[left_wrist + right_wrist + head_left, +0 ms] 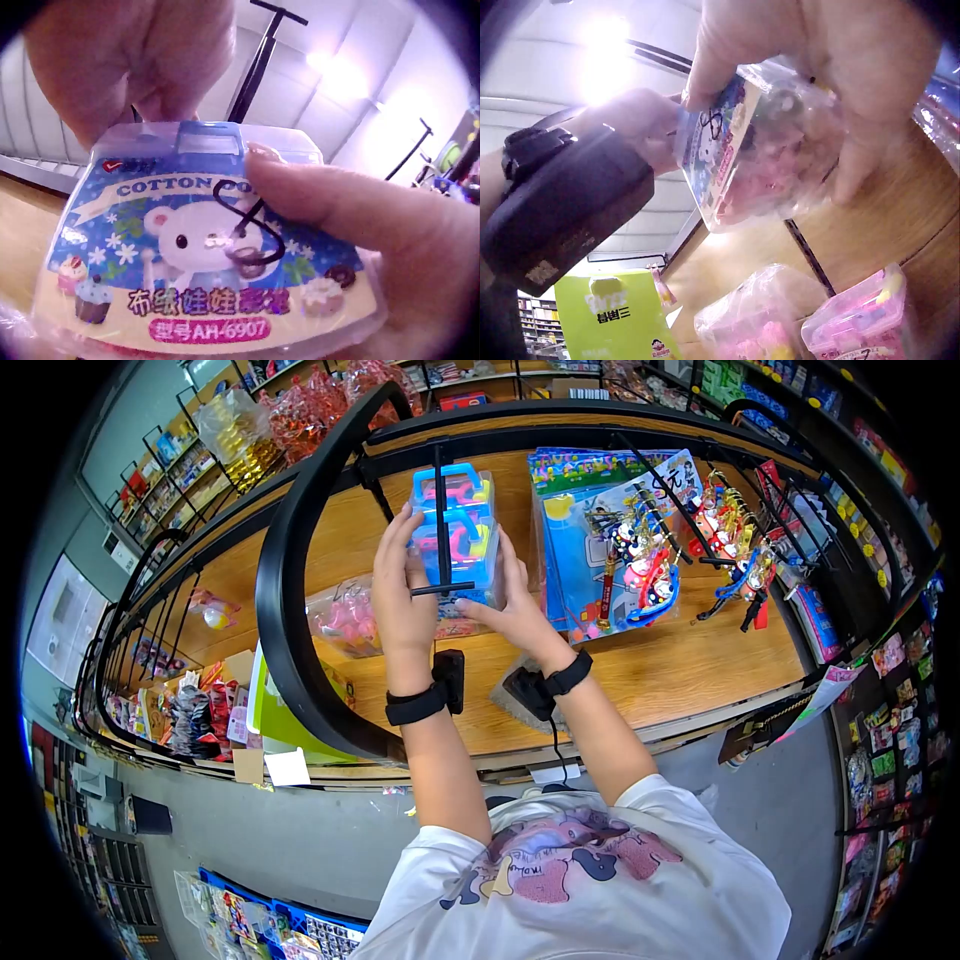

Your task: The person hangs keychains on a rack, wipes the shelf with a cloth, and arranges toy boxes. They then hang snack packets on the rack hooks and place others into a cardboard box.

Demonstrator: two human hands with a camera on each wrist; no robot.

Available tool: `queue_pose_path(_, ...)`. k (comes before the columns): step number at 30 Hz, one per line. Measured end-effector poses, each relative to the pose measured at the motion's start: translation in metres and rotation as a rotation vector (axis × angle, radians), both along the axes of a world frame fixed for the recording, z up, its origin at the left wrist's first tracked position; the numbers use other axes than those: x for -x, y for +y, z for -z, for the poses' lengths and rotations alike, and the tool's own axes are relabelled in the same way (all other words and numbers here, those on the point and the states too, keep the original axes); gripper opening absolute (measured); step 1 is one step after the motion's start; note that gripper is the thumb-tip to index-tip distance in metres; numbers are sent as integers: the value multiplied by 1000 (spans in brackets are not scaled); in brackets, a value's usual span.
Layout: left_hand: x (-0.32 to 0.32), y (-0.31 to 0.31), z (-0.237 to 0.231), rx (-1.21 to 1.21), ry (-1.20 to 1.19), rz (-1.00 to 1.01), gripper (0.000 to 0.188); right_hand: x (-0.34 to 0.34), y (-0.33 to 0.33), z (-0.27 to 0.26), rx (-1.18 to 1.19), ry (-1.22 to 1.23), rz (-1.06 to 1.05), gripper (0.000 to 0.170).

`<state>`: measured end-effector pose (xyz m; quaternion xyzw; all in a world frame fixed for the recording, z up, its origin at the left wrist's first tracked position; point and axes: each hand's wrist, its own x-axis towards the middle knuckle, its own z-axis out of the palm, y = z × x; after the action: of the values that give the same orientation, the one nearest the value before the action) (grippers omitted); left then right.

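Both hands hold a clear plastic carry case (470,575) with a blue handle and pink pieces inside. My left hand (405,575) lies along its left side. From the right, my right hand (515,600) grips it, the thumb on the labelled front and the fingers on the side. In the left wrist view, the case's front label (202,240) shows a white bear and the word "COTTON", with a black mark drawn over it. A second blue handle (445,480) shows just behind the first. A black T-ended display hook (440,530) crosses in front of the cases in the head view.
Pink-filled clear packages (345,620) stand left of the hands on the wooden shelf (460,725). A green box (285,700) is farther left, behind a thick curved black rail (285,560). To the right are blue flat packs (570,550) and hanging keychains (650,565).
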<state>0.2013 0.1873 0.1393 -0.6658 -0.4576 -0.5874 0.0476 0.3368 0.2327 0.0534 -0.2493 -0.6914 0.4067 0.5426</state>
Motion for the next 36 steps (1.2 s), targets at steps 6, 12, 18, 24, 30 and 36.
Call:
queue_pose_path(6, 0, -5, -2, 25, -49, 6, 33, -2, -9, -4, 2, -55, 51, 110)
queue_pose_path(12, 3, -5, 5, -12, -92, 39, 38, -7, -6, 1, -34, -67, 46, 106)
queue_pose_path(18, -2, -11, 1, -10, -50, 20, 38, -8, -13, -2, -46, -75, 104, 100)
queue_pose_path(24, -16, -42, 17, -59, -216, -148, 38, -14, -20, 5, -69, -122, 209, 102)
queue_pose_path(30, -25, -134, 43, -29, 66, 174, 27, -35, -50, 29, 488, -164, 176, 104)
queue_pose_path(36, -6, -183, 60, 87, 133, 545, 25, 2, -14, 49, 225, -677, 151, 76)
